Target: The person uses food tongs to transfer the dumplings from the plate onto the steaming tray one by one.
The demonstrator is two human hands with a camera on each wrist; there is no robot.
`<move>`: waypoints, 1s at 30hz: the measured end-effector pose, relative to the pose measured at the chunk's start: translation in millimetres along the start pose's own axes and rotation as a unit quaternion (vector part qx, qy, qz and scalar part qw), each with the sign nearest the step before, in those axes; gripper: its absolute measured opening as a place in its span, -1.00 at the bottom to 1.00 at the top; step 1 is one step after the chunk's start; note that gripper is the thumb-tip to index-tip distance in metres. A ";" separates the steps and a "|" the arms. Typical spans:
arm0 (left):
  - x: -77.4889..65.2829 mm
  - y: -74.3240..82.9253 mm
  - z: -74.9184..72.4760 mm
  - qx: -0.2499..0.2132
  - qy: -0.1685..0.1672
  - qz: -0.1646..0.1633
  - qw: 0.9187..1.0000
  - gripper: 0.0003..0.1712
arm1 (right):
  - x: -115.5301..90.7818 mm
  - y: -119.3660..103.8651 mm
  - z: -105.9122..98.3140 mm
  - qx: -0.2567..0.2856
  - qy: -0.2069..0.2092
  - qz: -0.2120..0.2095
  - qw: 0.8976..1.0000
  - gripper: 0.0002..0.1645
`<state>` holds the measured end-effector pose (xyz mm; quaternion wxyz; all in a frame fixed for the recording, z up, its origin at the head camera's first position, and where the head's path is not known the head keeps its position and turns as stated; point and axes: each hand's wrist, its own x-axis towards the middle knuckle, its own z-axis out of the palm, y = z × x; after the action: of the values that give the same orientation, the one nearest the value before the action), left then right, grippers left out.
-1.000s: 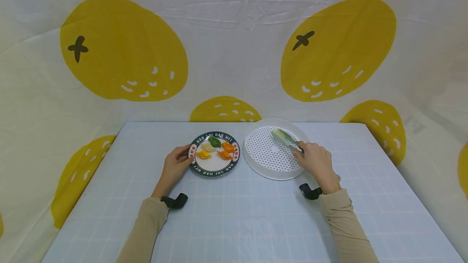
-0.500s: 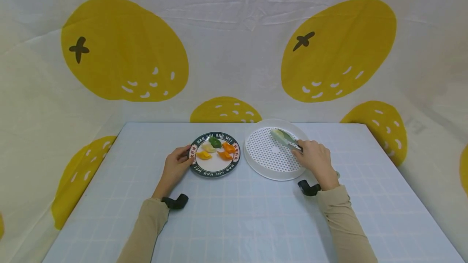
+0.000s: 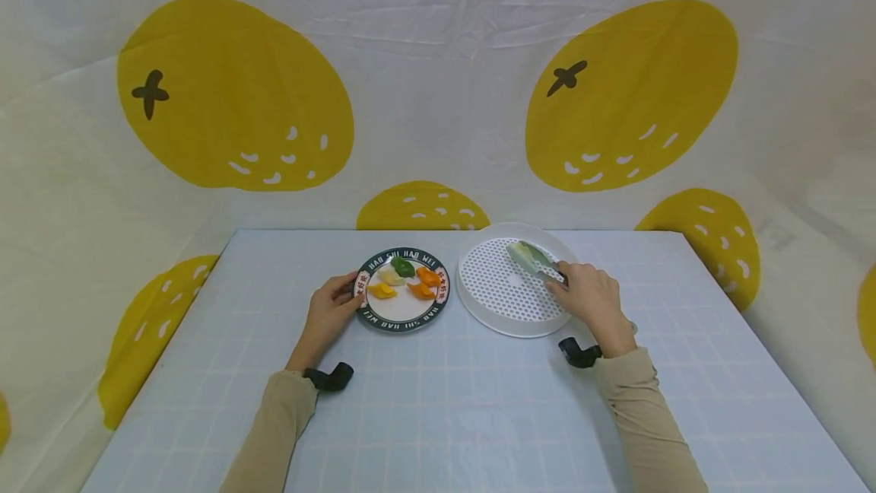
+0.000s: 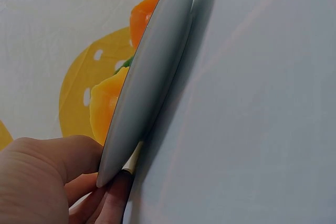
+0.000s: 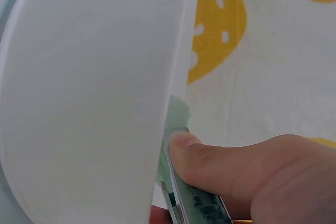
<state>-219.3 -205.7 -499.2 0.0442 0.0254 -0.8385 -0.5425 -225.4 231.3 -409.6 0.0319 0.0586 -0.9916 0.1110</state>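
Note:
My left hand point(image 3: 330, 316) pinches the left rim of a round plate point(image 3: 402, 326) with a dark green patterned border, thumb above and fingers beneath, as the left wrist view shows. Several dumpling-shaped pieces lie on it: a green one point(image 3: 402, 267), a pale one point(image 3: 391, 276), a yellow one point(image 3: 382, 291) and two orange ones point(image 3: 428, 276). Just right of the plate is a white perforated steamer tray point(image 3: 503, 291). Over its right side, my right hand point(image 3: 594, 299) grips tongs point(image 3: 546, 268) with pale green ends; a pale yellowish patch shows at their tips.
A light blue checked cloth point(image 3: 438, 417) covers the table, whose far edge meets a white backdrop point(image 3: 438, 97) printed with large yellow fruit. Black camera mounts point(image 3: 331, 377) sit on both wrists. The tray's raised wall point(image 5: 94, 98) fills much of the right wrist view.
My right wrist has shifted slightly left since the first frame. Both hands keep their holds, and the plate, the pieces on it and the tray stay in place.

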 end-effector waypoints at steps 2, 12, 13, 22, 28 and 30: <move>0.1 -0.6 0.1 0.000 0.001 -0.001 1.000 -0.40 | -0.3 -0.3 -1.3 0.003 0.005 -0.004 1.000 -0.62; -0.2 -1.3 0.4 0.001 0.000 -0.004 1.000 -0.40 | -2.3 -10.6 -13.9 0.007 0.017 -0.010 1.000 -0.57; 0.0 -1.2 0.4 -0.001 0.000 -0.003 1.000 -0.40 | -3.2 -12.6 -15.1 0.009 0.021 -0.014 1.000 -0.57; 0.0 -1.9 -0.4 0.006 0.001 -0.001 1.000 -0.40 | -9.3 -38.8 -24.0 0.020 0.057 -0.059 0.996 -0.57; 0.7 -3.5 -0.2 0.007 0.000 0.006 1.000 -0.39 | -15.2 -57.3 -28.0 0.031 0.072 -0.088 0.993 -0.54; 0.2 -3.7 -0.3 0.006 0.001 0.010 1.000 -0.39 | -17.4 -63.3 -29.0 0.036 0.080 -0.101 0.991 -0.53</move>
<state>-219.5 -207.5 -502.5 0.0501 0.0178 -0.8418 -0.5371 -198.9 178.3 -369.0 0.1205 0.1507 -0.9702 0.1468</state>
